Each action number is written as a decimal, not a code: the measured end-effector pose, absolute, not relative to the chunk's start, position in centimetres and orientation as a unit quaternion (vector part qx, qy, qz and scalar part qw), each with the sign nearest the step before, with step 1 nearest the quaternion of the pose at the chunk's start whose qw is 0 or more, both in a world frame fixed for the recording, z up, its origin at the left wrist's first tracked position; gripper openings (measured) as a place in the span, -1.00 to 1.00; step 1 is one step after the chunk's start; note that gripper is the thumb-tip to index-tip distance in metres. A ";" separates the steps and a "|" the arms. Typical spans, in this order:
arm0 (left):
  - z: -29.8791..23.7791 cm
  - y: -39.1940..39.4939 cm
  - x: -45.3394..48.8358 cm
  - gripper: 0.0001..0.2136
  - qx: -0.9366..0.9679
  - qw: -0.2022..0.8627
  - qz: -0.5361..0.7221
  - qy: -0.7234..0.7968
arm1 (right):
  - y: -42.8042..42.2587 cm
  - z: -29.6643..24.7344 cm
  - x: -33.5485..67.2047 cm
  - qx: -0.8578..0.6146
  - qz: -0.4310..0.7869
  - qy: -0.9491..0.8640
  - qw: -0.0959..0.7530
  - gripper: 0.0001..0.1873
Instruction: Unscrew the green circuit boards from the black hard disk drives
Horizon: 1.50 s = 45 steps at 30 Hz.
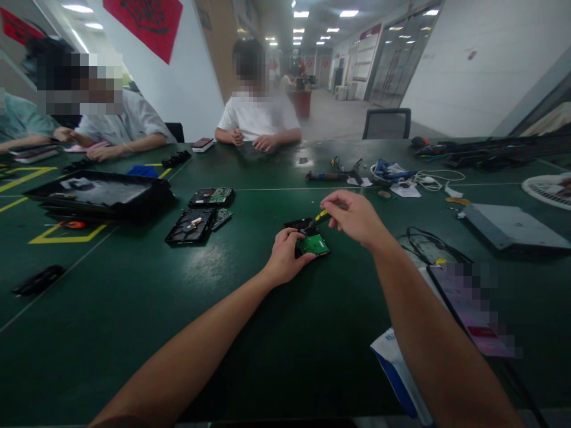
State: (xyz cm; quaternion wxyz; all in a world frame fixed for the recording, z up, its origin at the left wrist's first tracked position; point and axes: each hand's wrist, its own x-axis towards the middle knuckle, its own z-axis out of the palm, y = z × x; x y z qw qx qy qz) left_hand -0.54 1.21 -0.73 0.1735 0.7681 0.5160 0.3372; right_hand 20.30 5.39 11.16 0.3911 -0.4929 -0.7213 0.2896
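Note:
A hard drive (pixel 314 244) with a green circuit board facing up lies on the dark green table in front of me. My left hand (pixel 285 252) grips its left side, thumb on the near edge and fingers over the far part. Above the drive's far side, my right hand (pixel 350 215) is closed around the top of a yellow and black screwdriver (pixel 320 216). The tool slants down toward the drive; whether its tip touches a screw is too small to tell.
Left of the drive lie two more hard drives (pixel 190 227) (pixel 212 197) and a loose circuit board (pixel 222 219). A black tray (pixel 98 193) stands farther left. On the right are cables (pixel 435 244), a grey metal box (pixel 513 229) and a tablet-like screen (pixel 468 309). Co-workers sit across the table.

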 end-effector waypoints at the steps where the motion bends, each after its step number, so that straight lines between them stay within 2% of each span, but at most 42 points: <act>1: -0.8 1.3 -0.5 -0.52 0.770 0.170 0.341 0.512 | 5.4 11.1 20.3 -0.486 0.302 -0.724 0.386 -0.80; 12: -1.0 1.3 -0.6 -0.52 0.770 0.170 0.335 0.515 | 6.2 10.0 20.9 -0.517 0.302 -0.704 0.383 -0.83; 17: -0.7 1.2 -0.6 -0.53 0.770 0.174 0.334 0.514 | 6.6 9.4 20.9 -0.486 0.353 -0.673 0.432 -0.70; 25: -1.0 1.3 -0.7 -0.42 0.770 0.162 0.353 0.506 | 6.3 8.8 18.5 -0.424 0.420 -0.618 0.513 -0.77; 32: -1.0 1.3 -0.5 -0.42 0.768 0.164 0.349 0.512 | 5.8 7.2 16.5 -0.441 0.441 -0.636 0.455 -0.58; 39: -0.7 1.1 -0.5 -0.49 0.769 0.169 0.346 0.511 | 6.3 7.3 16.7 -0.430 0.500 -0.537 0.526 -0.54; 42: -0.8 1.1 -0.6 -0.53 0.769 0.170 0.344 0.512 | 6.5 8.7 18.4 -0.436 0.457 -0.549 0.548 -0.53; 45: -0.9 1.2 -0.7 -0.53 0.769 0.174 0.333 0.517 | 6.5 10.0 20.5 -0.476 0.372 -0.604 0.519 -0.46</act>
